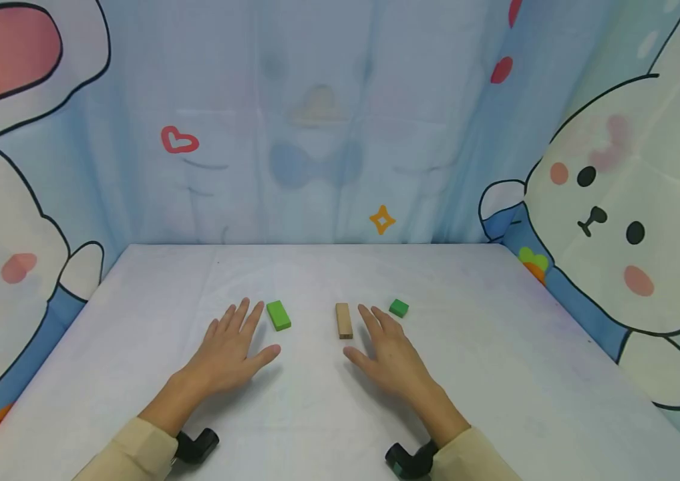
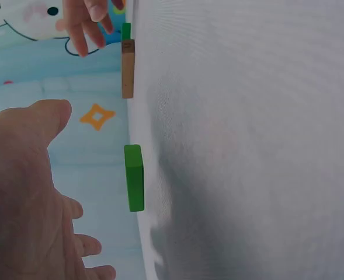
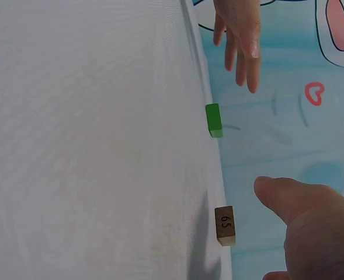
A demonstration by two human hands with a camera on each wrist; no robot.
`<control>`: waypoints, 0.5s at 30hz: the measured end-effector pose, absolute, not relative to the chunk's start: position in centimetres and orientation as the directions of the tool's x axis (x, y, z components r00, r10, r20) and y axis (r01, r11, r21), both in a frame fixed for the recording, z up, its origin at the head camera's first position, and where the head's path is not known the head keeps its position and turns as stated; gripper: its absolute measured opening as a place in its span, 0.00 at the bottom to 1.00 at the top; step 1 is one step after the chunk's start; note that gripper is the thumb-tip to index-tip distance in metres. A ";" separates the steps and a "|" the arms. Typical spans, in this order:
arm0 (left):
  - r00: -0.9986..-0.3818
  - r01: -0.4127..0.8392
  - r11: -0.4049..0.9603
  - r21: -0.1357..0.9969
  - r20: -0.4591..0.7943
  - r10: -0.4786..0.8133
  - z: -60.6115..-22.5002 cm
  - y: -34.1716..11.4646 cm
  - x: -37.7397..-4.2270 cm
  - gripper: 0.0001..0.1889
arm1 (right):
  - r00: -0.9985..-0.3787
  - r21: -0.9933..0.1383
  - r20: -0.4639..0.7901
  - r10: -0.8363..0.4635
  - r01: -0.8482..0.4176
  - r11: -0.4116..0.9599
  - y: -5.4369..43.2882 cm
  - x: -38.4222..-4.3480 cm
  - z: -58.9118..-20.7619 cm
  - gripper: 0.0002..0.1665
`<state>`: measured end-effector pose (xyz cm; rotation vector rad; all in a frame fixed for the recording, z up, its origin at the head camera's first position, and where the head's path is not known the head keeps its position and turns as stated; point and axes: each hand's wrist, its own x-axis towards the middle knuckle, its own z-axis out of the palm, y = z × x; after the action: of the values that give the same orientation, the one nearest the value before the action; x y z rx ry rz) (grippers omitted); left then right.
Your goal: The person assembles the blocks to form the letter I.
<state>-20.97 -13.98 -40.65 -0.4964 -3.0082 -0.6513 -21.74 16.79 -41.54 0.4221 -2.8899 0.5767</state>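
Observation:
My left hand (image 1: 228, 354) hovers over the white table with its fingers spread and holds nothing. Just right of its index finger lies a light green rectangular block (image 1: 278, 315), seen also in the left wrist view as a green block (image 2: 134, 178). My right hand (image 1: 391, 354) is likewise spread above the table, holding nothing. Left of its fingertips lies a plain wooden block (image 1: 343, 321); its end face shows "65" in the right wrist view, on the wooden block (image 3: 225, 226). A small darker green block (image 1: 399, 307) lies just beyond the right fingers.
The white-covered table (image 1: 310, 414) reaches back to a blue curtain (image 1: 226, 80) printed with cartoon animals, a heart and a star. Black wrist cameras, such as the left one (image 1: 198, 446), sit low beneath both wrists.

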 end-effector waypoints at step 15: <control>-0.960 0.271 0.865 0.421 0.047 0.278 -41.2 -13.5 -22.4 0.48 | -0.944 -0.351 0.210 -0.256 -0.317 0.881 16.1 -22.8 -41.5 0.49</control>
<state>-22.44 -13.52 -41.15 -0.4485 -3.0486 -0.6849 -22.83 16.09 -41.50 0.4430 -2.8932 0.5799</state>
